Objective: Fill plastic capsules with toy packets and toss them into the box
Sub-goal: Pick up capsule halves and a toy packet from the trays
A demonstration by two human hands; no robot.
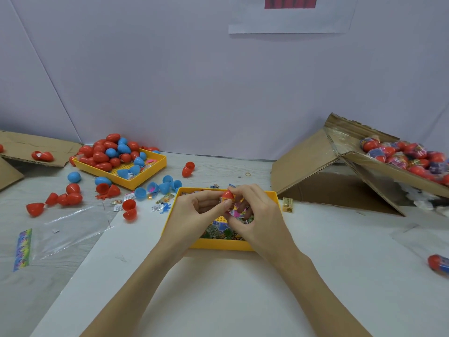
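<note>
Both hands meet over the near yellow tray [170, 216] of toy packets, and the step in hand looks like closing a red capsule [227, 195] round a packet. The left hand [194, 215] pinches the red capsule half between thumb and fingertips, dome pointing up and away; the right hand [257, 215] curls its fingers round what seems to be the other half and a pink-and-yellow packet [235, 211], though its fingers hide most of that. To do this well, the packet should be tucked wholly inside before the halves are pressed, since a corner caught in the seam would likely stop the snap; the rims should be lined up square and squeezed straight together over the tray, so that anything dropped lands among the packets. The capsule sits at the fingertips of both hands, touching them, just above the far part of the tray. The cardboard box [388, 170] for finished capsules, already holding many wrapped ones, lies tilted well off to the far right. Empty red and blue capsules fill the far yellow tray [148, 175] at the left, with loose halves scattered on the table [243, 288] around it.
</note>
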